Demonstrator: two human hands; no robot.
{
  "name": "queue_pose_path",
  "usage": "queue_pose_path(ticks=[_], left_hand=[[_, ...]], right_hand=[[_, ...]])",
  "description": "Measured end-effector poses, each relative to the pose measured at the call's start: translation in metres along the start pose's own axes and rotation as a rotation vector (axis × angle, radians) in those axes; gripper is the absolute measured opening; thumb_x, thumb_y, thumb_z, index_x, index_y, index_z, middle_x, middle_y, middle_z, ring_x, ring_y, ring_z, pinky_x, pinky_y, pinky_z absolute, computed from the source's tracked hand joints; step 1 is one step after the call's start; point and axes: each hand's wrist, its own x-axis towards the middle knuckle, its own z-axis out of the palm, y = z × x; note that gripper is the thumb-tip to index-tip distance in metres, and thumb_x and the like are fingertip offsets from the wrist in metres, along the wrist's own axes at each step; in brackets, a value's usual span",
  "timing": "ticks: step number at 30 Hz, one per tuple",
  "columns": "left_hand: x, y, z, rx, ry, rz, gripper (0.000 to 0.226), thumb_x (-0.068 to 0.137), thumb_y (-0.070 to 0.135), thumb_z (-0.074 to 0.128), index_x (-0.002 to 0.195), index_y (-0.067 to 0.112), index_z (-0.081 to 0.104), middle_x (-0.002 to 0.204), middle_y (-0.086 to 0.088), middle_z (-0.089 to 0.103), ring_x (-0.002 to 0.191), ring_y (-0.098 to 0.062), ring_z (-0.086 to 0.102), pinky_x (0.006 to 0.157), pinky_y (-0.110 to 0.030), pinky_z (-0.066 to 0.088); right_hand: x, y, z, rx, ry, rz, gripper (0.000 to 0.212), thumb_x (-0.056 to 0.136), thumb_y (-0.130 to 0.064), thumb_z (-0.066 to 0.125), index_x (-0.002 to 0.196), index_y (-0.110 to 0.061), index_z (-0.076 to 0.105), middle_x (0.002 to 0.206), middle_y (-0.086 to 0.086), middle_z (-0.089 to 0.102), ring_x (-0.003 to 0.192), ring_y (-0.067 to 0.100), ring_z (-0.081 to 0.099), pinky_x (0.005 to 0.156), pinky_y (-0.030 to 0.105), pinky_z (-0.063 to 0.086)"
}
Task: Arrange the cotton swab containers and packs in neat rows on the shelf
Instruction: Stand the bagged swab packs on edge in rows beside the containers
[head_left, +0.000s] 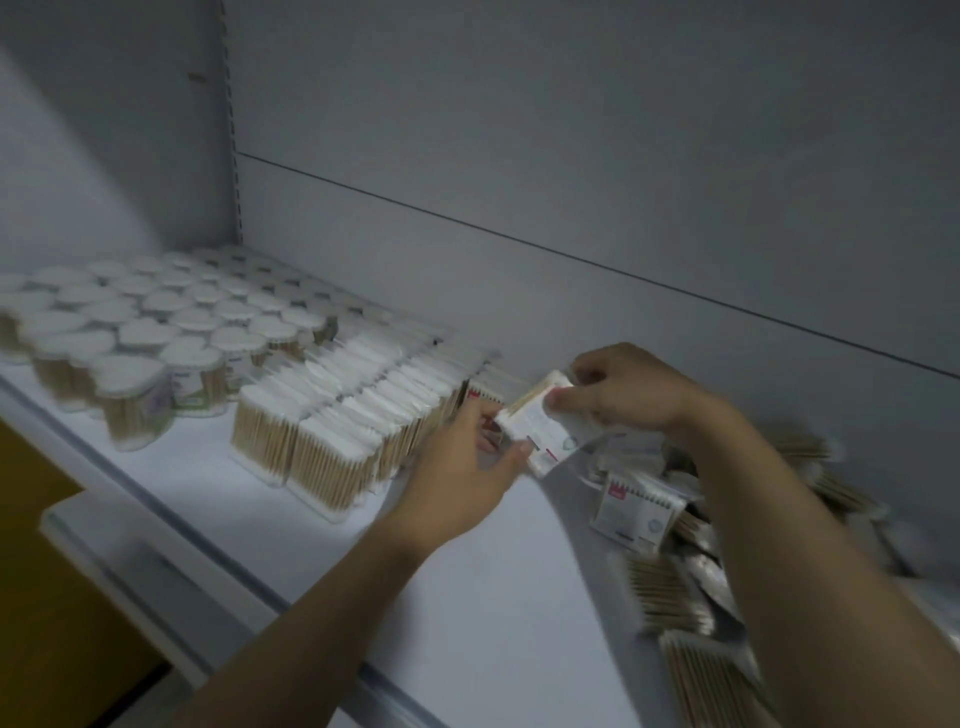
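My right hand pinches a swab pack above the shelf; my left hand holds its lower corner, just right of the standing pack rows. Loose packs lie right.

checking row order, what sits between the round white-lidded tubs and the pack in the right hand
Head view: rows of upright clear rectangular packs of wooden-stick swabs.
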Motion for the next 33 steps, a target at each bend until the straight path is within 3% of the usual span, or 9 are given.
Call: queue_pose_path(ticks=[3,7,11,14,16,18,23,29,33], left_hand=[[-0.001,0.000,-0.006,-0.218,0.026,-0.109,0.021,0.086,0.020,0.072,0.089,0.023,0.052,0.073,0.003,0.065,0.063,-0.008,0.060,0.060,-0.021,0.048],[-0.013,-0.017,-0.007,-0.268,-0.002,-0.230,0.022,0.088,0.024,0.070,0.091,0.025,0.049,0.075,-0.001,0.069,0.069,-0.016,0.067,0.072,-0.038,0.053],[-0.020,-0.026,-0.006,-0.056,0.009,-0.220,0.019,0.091,0.031,0.065,0.104,0.026,0.051,0.091,0.006,0.067,0.076,-0.008,0.067,0.070,-0.022,0.050],[-0.025,-0.024,-0.009,0.217,0.001,-0.125,0.042,0.092,0.035,0.056,0.132,0.027,0.044,0.106,0.001,0.066,0.083,-0.013,0.066,0.077,-0.030,0.051],[-0.030,-0.018,-0.008,0.385,-0.066,-0.012,0.054,0.095,0.029,0.051,0.145,0.026,0.032,0.139,-0.001,0.048,0.111,-0.017,0.058,0.092,-0.031,0.047],[-0.033,-0.013,-0.008,0.514,-0.124,0.046,0.052,0.096,0.026,0.046,0.146,0.021,0.031,0.153,0.005,0.027,0.132,-0.014,0.041,0.099,-0.027,0.040],[-0.029,-0.018,-0.016,0.612,-0.152,0.100,0.023,0.096,0.026,0.043,0.116,0.021,0.054,0.125,0.005,0.052,0.109,-0.014,0.052,0.084,-0.026,0.043],[-0.031,-0.015,-0.016,0.669,-0.215,0.157,0.027,0.095,0.026,0.045,0.119,0.022,0.056,0.122,0.005,0.056,0.110,-0.016,0.048,0.093,-0.032,0.042],[-0.030,-0.016,-0.022,0.633,-0.185,0.110,0.032,0.096,0.026,0.045,0.126,0.023,0.054,0.134,0.006,0.050,0.121,-0.015,0.043,0.100,-0.029,0.038]], right_hand=[[-0.009,-0.004,0.021,0.239,0.152,0.045,0.027,0.077,-0.038,0.077,0.085,-0.016,0.064,0.076,-0.001,0.064,0.067,0.016,0.060,0.065,0.031,0.048],[-0.015,-0.006,0.048,0.333,0.143,0.080,0.014,0.075,-0.013,0.079,0.075,-0.015,0.065,0.072,0.004,0.068,0.059,0.015,0.059,0.060,0.030,0.051],[-0.012,-0.004,0.075,0.374,0.289,0.126,0.026,0.073,-0.009,0.079,0.088,-0.017,0.059,0.084,-0.003,0.063,0.075,0.022,0.061,0.072,0.038,0.054],[-0.016,-0.004,0.097,0.175,0.453,0.174,0.029,0.078,-0.019,0.076,0.096,-0.020,0.053,0.092,-0.004,0.059,0.084,0.020,0.057,0.072,0.031,0.045],[-0.020,-0.003,0.112,0.043,0.535,0.144,0.025,0.079,-0.022,0.075,0.098,-0.017,0.059,0.096,0.000,0.062,0.089,0.021,0.058,0.070,0.026,0.036],[-0.021,0.001,0.124,0.016,0.571,0.116,0.026,0.079,-0.020,0.075,0.103,-0.014,0.066,0.101,0.004,0.065,0.092,0.022,0.060,0.070,0.024,0.034],[-0.024,0.010,0.135,0.177,0.517,0.058,0.045,0.080,-0.005,0.069,0.122,-0.021,0.064,0.112,-0.002,0.056,0.092,0.008,0.059,0.081,0.018,0.051],[-0.027,0.012,0.142,0.241,0.523,0.102,0.045,0.085,-0.014,0.068,0.125,-0.034,0.061,0.112,-0.007,0.051,0.097,0.012,0.060,0.089,0.026,0.051],[-0.023,0.004,0.143,0.306,0.598,0.085,0.049,0.085,-0.004,0.065,0.122,-0.035,0.058,0.104,-0.007,0.056,0.084,0.000,0.060,0.069,0.003,0.043]])
